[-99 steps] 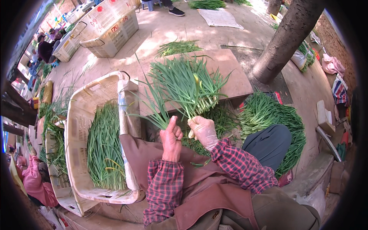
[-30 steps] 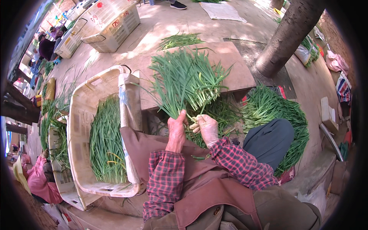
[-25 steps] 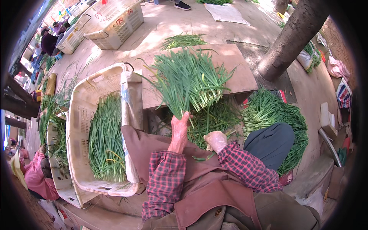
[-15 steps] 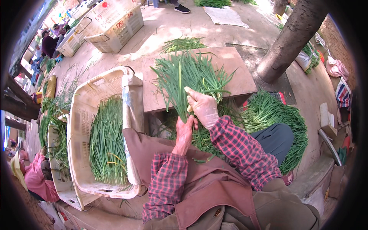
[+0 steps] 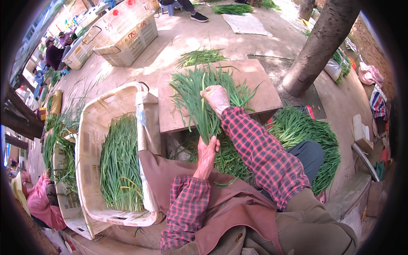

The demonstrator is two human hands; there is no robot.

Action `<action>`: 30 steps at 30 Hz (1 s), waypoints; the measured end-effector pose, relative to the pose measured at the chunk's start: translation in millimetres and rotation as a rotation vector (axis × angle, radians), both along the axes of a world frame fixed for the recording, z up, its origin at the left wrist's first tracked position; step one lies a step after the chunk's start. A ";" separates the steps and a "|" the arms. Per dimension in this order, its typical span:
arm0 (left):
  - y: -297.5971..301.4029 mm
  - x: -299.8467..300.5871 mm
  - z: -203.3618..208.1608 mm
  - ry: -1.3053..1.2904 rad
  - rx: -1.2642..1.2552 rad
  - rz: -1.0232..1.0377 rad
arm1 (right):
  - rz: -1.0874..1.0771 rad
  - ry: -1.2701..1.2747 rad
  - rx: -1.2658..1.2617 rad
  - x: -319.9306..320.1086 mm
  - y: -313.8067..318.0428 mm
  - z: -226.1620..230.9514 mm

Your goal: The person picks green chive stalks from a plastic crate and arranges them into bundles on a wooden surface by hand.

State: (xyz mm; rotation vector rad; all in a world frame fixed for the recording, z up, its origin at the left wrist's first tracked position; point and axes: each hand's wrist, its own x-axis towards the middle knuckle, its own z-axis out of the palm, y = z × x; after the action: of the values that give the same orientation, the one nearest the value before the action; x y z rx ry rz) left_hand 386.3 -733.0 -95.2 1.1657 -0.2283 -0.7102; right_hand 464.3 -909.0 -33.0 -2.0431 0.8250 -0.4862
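My left hand (image 5: 207, 155) is closed round the lower end of a bunch of green chives (image 5: 206, 123), whose leaves fan upward over the near edge of a low reddish-brown board (image 5: 261, 80). My right hand (image 5: 216, 97) is in a pinch farther up the same bunch, and a pale yellowish leaf (image 5: 203, 81) rises from its fingertips. Behind and beside that hand, loose chives (image 5: 238, 87) lie spread on the board. Below the board more chives lie by my lap, partly hidden by my right sleeve.
To the left stands a white plastic crate (image 5: 80, 157) with chives (image 5: 121, 165) inside. A big chive heap (image 5: 314, 146) lies by my right knee. A tree trunk (image 5: 318, 51) rises beyond the board. Stacked crates (image 5: 127, 46) stand at far left; several people sit nearby.
My right hand has risen from near my left hand to higher along the leaves, its fingers now curled. My left hand has dropped slightly toward me, still holding the bunch.
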 end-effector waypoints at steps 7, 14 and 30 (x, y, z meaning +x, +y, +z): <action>4.8 4.9 3.7 0.341 -0.117 -0.039 | 0.011 -0.418 0.427 -30.7 1.1 19.2; 5.4 6.8 3.2 0.464 -0.290 -0.123 | -0.078 -0.552 0.677 -107.9 -5.3 35.6; 6.3 16.6 -4.5 0.567 -0.209 -0.019 | -0.122 -0.783 0.350 -260.3 60.7 142.4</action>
State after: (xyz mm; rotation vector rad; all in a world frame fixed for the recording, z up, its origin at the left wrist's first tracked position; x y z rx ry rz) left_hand 402.9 -726.8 -99.7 0.7282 0.1614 -0.9783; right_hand 204.1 -848.3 109.5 -1.3143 0.4983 -1.0402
